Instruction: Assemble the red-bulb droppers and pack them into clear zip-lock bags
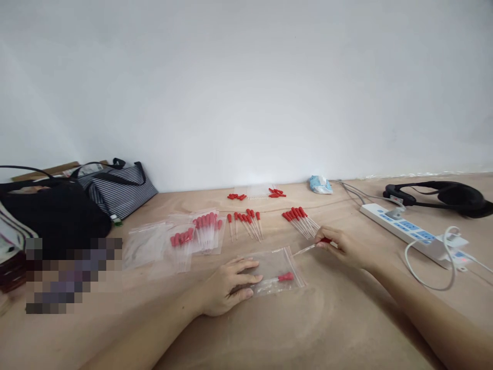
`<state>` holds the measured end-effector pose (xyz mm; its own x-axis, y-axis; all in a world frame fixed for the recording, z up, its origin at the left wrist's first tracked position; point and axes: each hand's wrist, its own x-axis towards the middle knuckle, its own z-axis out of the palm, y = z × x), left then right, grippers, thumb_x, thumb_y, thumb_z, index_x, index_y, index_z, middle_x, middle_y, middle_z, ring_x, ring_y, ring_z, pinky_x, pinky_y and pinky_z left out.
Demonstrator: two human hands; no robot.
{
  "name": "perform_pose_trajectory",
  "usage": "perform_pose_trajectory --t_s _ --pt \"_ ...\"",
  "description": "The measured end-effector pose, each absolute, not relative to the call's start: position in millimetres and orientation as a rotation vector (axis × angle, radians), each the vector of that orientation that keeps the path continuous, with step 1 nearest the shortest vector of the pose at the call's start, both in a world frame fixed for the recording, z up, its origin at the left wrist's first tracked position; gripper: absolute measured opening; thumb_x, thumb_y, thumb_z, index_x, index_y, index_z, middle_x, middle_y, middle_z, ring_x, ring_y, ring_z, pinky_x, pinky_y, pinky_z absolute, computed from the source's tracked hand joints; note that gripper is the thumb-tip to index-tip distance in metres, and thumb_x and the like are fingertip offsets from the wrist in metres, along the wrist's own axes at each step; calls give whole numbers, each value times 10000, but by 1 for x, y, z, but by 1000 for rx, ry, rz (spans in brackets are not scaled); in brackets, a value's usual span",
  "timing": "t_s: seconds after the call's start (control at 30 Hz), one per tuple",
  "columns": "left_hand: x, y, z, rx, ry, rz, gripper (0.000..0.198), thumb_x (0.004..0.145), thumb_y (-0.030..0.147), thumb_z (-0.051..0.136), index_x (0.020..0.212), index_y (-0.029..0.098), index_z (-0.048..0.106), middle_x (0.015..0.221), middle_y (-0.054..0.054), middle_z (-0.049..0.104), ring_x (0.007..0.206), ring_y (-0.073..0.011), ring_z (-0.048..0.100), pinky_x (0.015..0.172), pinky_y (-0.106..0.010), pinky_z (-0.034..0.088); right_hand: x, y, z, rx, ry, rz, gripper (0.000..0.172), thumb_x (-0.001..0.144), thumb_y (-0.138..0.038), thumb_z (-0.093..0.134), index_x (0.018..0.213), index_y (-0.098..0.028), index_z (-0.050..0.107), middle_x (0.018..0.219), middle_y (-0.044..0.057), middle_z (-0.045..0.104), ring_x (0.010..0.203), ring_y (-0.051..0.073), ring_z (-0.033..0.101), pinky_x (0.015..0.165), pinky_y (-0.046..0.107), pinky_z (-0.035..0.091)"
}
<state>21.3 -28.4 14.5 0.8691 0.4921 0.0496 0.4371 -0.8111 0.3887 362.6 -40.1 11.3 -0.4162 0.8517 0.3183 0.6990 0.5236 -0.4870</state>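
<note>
My left hand (227, 285) lies on a small clear zip bag (278, 267), fingers pressed on its left end; one red-capped glass dropper (281, 278) is inside it. My right hand (342, 246) pinches the red bulb of another dropper (306, 250), whose glass tip points toward the bag's open top. Loose droppers lie in rows (300, 220) just beyond my right hand and in a second row (246, 222) further left. Filled bags of droppers (206, 231) rest to the left.
Striped bag (115, 187) and black bag (50, 216) at the left. Red caps and glass tubes (258, 193) near the wall. A white power strip (408, 228) with cables, black headphones (450, 198) and a tissue pack (320, 184) at the right.
</note>
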Motion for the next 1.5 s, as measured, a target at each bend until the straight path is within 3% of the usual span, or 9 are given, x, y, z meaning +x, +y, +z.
perform_pose_trajectory --t_s 0.23,0.47,0.8,0.97,1.1,1.27,1.4,1.5 --pt "21 -29 16 2651 697 214 338 861 308 432 1194 293 490 1323 -31 410 1211 -224 362 999 -420 296 360 -49 29 -1391 -2196 307 177 842 -282 388 787 -199 535 740 41 574 647 139 525 602 255 431" --pt "21 -29 16 2652 719 188 338 860 310 431 1193 295 492 1325 -28 406 1217 -226 352 993 -419 305 355 -44 13 -1228 -2273 357 201 864 -306 369 791 -183 511 775 51 558 684 134 518 627 255 423" --pt "22 -28 19 2619 711 185 412 859 310 429 1269 289 386 1337 -29 391 1222 -222 345 1013 -436 271 348 -45 16 -1216 -2290 450 193 849 -301 397 776 -183 532 762 50 556 656 140 493 601 269 401" --pt "24 -28 16 2601 747 208 461 856 314 429 1302 269 323 1339 -37 386 1230 -223 331 1025 -429 254 335 -44 2 -1266 -2040 667 180 787 -348 510 750 -176 542 698 19 566 620 127 501 578 250 395" --pt "27 -26 16 2564 834 224 528 838 322 450 1325 237 265 1349 -63 365 1231 -250 322 1007 -450 274 304 -39 -17 -1263 -1675 945 285 655 -404 654 702 -162 510 639 -7 548 572 106 496 536 230 395" --pt "29 -22 15 2560 792 281 530 835 294 455 1322 231 255 1345 -67 367 1212 -231 352 996 -412 307 291 -37 -18 -1077 -1551 1426 411 649 -483 633 862 -138 560 612 -23 552 533 81 510 528 220 424" --pt "29 -21 14 2570 776 284 528 832 289 461 1318 234 263 1343 -61 373 1215 -231 347 1005 -422 286 294 -31 -11 -1117 -1556 1544 486 633 -461 655 998 -170 521 800 3 616 342 6 398 328 162 318" --pt "28 -21 12 2574 765 311 528 834 302 459 1321 244 262 1344 -53 373 1216 -231 344 1007 -421 283 287 -23 -11 -1175 -1576 1484 448 605 -461 670 906 -165 519 855 16 629 303 -10 343 262 143 243"
